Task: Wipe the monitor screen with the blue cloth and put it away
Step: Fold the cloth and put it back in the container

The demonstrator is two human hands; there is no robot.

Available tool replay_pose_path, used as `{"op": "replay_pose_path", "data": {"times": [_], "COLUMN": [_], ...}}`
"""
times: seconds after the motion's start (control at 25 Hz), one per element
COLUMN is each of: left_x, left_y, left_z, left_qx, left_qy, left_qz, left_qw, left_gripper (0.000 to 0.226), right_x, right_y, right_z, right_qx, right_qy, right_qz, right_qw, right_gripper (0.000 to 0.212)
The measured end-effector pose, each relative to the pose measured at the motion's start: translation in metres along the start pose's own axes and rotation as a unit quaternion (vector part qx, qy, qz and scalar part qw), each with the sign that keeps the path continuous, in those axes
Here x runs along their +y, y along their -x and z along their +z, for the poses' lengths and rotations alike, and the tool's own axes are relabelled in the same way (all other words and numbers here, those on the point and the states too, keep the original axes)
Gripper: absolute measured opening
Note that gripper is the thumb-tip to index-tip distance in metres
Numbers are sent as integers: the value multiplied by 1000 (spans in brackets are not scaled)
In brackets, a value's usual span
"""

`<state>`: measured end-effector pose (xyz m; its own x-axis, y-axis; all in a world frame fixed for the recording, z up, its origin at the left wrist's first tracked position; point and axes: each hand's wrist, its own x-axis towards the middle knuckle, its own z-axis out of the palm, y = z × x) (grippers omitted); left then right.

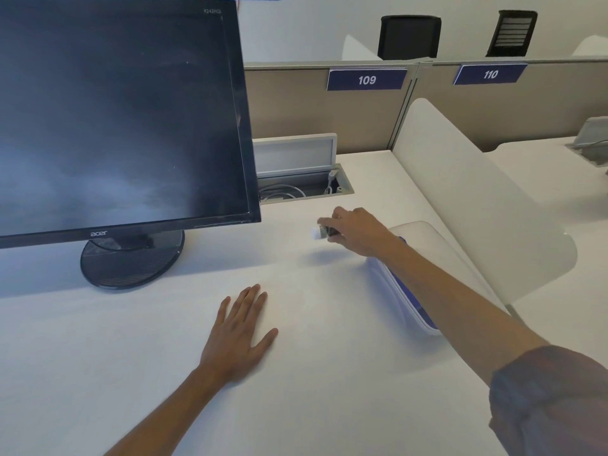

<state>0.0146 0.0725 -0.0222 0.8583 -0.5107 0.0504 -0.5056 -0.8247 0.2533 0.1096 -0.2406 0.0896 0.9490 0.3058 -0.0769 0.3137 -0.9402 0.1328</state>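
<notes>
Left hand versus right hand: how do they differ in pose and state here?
The left hand lies flat on the white desk, fingers straight, holding nothing; the right hand is raised off the desk farther from the person, fingers curled round a small object too blurred to identify. The left forearm is bare; the right shows a rolled sleeve. Both reach over the same desk.

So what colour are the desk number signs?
Dark blue with white numbers, the 109 sign in the head view.
</notes>
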Motion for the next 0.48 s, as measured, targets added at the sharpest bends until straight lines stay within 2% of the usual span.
{"op": "replay_pose_path", "data": {"times": [0.08,0.12,0.24,0.4,0.48], "left_x": [0,0,0,0,0], "left_y": [0,0,0,0,1], "left_z": [0,0,0,1,1], "left_qx": [0,-2,-1,6,5], "left_qy": [-4,-5,-5,-3,-6], "left_qz": [1,1,3,2,2], "left_qw": [1000,1000,1000,1000,1000], "left_gripper": [70,70,71,70,70], "right_x": [3,7,36,77,90], "right_y": [13,22,53,94,103], "right_z": [-22,-34,-63,-84,-83], "right_qx": [77,87,44,-14,-50], "right_qy": [-31,-54,-113,-104,-87], "right_qz": [5,26,124,264,292], "right_qw": [997,994,985,959,951], "right_gripper": [45,48,54,42,44]}}
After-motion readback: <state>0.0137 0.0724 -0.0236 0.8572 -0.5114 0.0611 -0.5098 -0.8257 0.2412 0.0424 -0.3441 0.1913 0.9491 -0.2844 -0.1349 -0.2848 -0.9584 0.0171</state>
